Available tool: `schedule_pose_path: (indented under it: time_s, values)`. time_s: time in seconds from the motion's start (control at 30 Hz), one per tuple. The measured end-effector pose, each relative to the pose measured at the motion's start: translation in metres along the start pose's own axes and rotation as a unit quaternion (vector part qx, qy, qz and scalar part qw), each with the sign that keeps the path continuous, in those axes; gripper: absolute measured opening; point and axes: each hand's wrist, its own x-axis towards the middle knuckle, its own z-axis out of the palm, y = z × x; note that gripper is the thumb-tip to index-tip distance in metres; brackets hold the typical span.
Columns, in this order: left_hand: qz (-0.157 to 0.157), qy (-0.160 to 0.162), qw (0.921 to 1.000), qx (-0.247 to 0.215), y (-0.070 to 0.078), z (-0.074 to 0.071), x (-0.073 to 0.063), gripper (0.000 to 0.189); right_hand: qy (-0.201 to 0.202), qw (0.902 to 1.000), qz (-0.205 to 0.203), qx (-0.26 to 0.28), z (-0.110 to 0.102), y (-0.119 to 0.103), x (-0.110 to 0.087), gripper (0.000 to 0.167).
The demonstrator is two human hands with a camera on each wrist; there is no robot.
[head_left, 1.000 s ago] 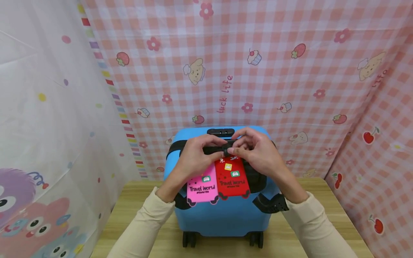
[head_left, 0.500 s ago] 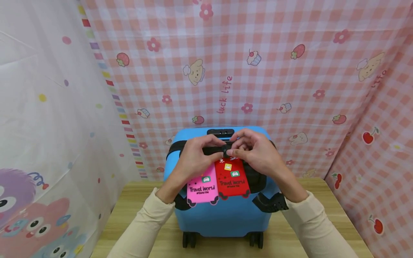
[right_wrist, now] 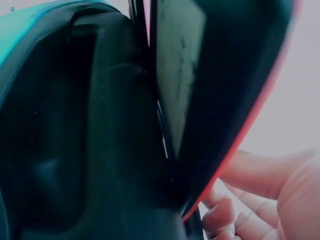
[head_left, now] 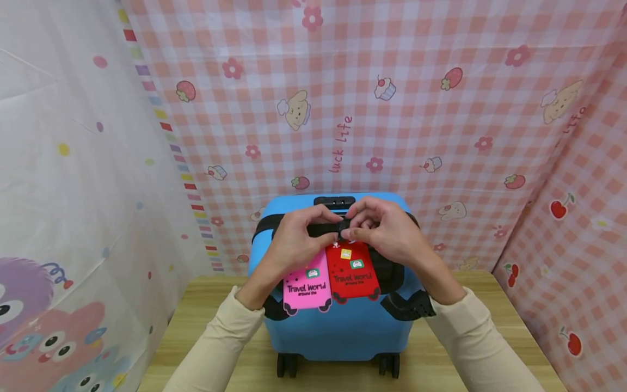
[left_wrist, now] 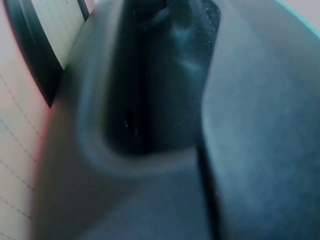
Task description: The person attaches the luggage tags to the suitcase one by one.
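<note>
In the head view my left hand (head_left: pixel 296 237) and right hand (head_left: pixel 392 231) meet at the suitcase's black handle (head_left: pixel 320 230). Between their thumbs and fingers they pinch a small black strap (head_left: pixel 343 226), its ends mostly covered by fingertips. A red luggage tag (head_left: pixel 352 272) hangs just below, beside a pink luggage tag (head_left: pixel 307 286) partly behind my left hand. The right wrist view shows the red tag's dark back with a clear window (right_wrist: pixel 180 65), my right hand (right_wrist: pixel 260 197) at its edge. My left hand is outside the left wrist view.
The blue suitcase (head_left: pixel 338 337) stands on a wooden tabletop (head_left: pixel 196 321). Black straps (head_left: pixel 266 222) cross its top, and a loose perforated strap end (head_left: pixel 410 306) sticks out by the right forearm. Patterned cloth (head_left: pixel 313 71) hangs behind and at both sides.
My right thumb and fingers have shifted slightly left and down along the small strap. My left hand and both tags stay nearly where they were.
</note>
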Motion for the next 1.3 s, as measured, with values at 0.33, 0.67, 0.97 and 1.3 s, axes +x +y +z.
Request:
schedule_pose_path:
  time_s: [0.33,0.67,0.97,1.3]
  values:
    - [0.029,-0.004,0.9995,-0.01,-0.0021,-0.001,-0.0009,0.019,-0.009,0.9999,0.006,-0.006,0.0006,-0.0001,0.0023,0.019]
    - [0.035,-0.017,0.9988,-0.028,-0.0044,-0.0012,-0.0016,0.022,-0.033,0.9991,0.024,-0.007,-0.0012,-0.0045,0.004,0.018]
    - [0.04,-0.022,0.9983,-0.035,-0.0039,-0.0018,-0.0014,0.021,-0.053,0.9968,0.06,0.006,-0.0035,-0.0074,0.0074,0.02]
    - [0.056,-0.034,0.9974,-0.031,-0.0049,-0.0026,-0.0014,0.018,-0.053,0.9968,0.059,0.004,-0.0054,-0.0086,0.0078,0.01]
